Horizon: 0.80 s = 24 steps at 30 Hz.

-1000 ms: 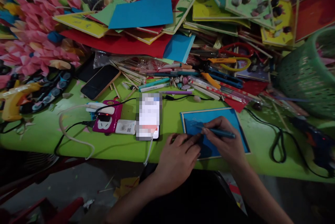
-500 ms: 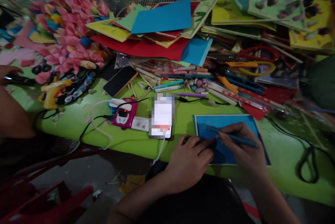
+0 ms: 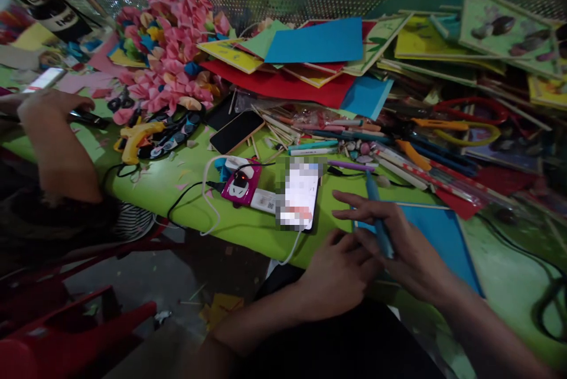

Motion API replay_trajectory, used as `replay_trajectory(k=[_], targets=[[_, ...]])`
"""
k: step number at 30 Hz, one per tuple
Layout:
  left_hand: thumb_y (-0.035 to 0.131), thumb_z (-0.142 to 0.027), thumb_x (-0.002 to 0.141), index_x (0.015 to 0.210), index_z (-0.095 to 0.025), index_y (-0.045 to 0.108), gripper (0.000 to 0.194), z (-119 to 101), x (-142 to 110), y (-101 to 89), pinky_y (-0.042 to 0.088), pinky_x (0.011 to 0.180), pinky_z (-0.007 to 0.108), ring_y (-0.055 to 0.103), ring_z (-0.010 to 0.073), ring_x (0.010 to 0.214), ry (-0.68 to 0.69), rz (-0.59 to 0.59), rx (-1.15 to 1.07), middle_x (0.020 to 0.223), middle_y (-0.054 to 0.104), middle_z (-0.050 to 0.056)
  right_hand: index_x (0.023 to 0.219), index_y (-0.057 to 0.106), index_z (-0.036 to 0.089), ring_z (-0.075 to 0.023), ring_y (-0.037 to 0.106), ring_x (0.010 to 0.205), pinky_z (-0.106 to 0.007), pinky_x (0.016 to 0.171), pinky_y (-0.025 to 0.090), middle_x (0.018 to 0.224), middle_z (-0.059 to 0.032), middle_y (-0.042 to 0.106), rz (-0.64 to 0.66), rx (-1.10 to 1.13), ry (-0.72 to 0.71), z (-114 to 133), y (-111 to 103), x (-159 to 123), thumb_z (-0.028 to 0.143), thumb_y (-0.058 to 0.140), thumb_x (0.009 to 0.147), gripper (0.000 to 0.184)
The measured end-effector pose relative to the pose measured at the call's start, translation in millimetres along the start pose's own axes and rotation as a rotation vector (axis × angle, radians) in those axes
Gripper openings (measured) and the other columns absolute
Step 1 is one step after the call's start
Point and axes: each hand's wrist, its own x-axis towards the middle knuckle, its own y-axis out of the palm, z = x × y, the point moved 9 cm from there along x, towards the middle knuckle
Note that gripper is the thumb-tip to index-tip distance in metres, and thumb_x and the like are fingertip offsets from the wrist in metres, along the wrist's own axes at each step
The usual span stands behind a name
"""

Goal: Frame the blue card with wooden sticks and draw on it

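Observation:
A blue sheet with a thin pale stick frame (image 3: 443, 237) lies at the table's front edge. Over its left part, my right hand (image 3: 410, 252) holds a blue pen (image 3: 380, 219), which stands nearly upright with its upper end away from me. The index and middle fingers of that hand stretch left toward the phone. My left hand (image 3: 336, 278) rests at the lower left corner of the framed sheet, fingers loosely bent and laid flat, their tips partly behind my right hand. A lit phone (image 3: 300, 196), its screen blurred out, lies left of the sheet.
A pink power strip (image 3: 239, 187) with cables sits left of the phone. Behind are a dark phone (image 3: 238, 132), pens, sticks, scissors (image 3: 469, 131), coloured card (image 3: 314, 39) and pink paper flowers (image 3: 181, 42). Another person's arm (image 3: 62, 137) reaches in at left, near a yellow glue gun (image 3: 138, 140).
My right hand has lifted the pen from the blue sheet, tipped it up and stretched its fingers leftward. The view has turned left, showing more of the other person's arm.

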Motion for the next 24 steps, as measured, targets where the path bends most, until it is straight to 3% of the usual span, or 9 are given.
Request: replay_trajectory(k=[5,9,13,16,20,22,24], targets=[[0.042,-0.018,0.102,0.121,-0.018,0.070,0.034,6,1,1.4,0.045,0.111,0.048,0.062,0.0308,0.126,-0.137,0.009,0.040,0.116,0.074,0.006,0.127,0.051,0.029,-0.0285,0.056,0.141,-0.052,0.105,0.055,0.147,-0.0120,0.062,0.137,-0.146,-0.059,8,30,29,0.018,0.053,0.100,0.030],[0.046,-0.021,0.101,0.121,-0.017,0.069,0.031,2,3,8.6,0.053,0.102,0.044,0.068,0.0289,0.116,-0.064,0.027,-0.011,0.113,0.076,0.007,0.128,0.052,0.028,-0.0304,0.061,0.135,-0.055,0.101,0.056,0.134,-0.0126,0.070,0.147,-0.191,-0.051,6,39,39,0.016,0.053,0.098,0.033],[0.048,-0.021,0.101,0.121,-0.017,0.068,0.029,4,2,12.6,0.051,0.099,0.045,0.065,0.0289,0.120,-0.039,0.026,0.017,0.117,0.075,0.009,0.121,0.056,0.028,-0.0325,0.060,0.136,-0.054,0.099,0.057,0.144,-0.0135,0.064,0.138,-0.167,-0.018,5,36,38,0.016,0.056,0.095,0.029],[0.053,-0.024,0.100,0.118,-0.018,0.069,0.025,2,0,8.4,0.047,0.103,0.047,0.059,0.0297,0.127,-0.002,0.006,0.021,0.119,0.074,0.009,0.127,0.051,0.031,-0.0297,0.059,0.137,-0.050,0.101,0.056,0.152,-0.0119,0.058,0.088,-0.084,0.005,4,21,29,0.020,0.055,0.099,0.030],[0.055,-0.025,0.100,0.123,-0.020,0.067,0.026,5,-2,-0.8,0.045,0.103,0.045,0.056,0.0247,0.128,-0.004,0.000,-0.002,0.141,0.066,0.005,0.124,0.051,0.034,-0.0290,0.060,0.137,-0.052,0.108,0.050,0.146,-0.0094,0.063,-0.125,0.044,-0.004,-2,-18,4,0.021,0.060,0.099,0.029],[0.058,-0.026,0.099,0.125,-0.021,0.066,0.028,8,-3,-4.3,0.045,0.104,0.044,0.055,0.0223,0.129,-0.022,0.000,-0.024,0.148,0.062,0.002,0.116,0.054,0.033,-0.0308,0.067,0.127,-0.054,0.106,0.051,0.138,-0.0087,0.069,-0.280,0.130,0.010,-10,-43,-16,0.025,0.062,0.098,0.020],[0.062,-0.026,0.098,0.125,-0.022,0.067,0.028,12,-3,-6.3,0.045,0.105,0.043,0.054,0.0213,0.129,-0.061,-0.002,-0.055,0.148,0.063,0.000,0.111,0.057,0.031,-0.0316,0.076,0.105,-0.052,0.093,0.057,0.124,-0.0093,0.075,-0.437,0.211,0.050,-22,-69,-39,0.033,0.064,0.098,0.015]])
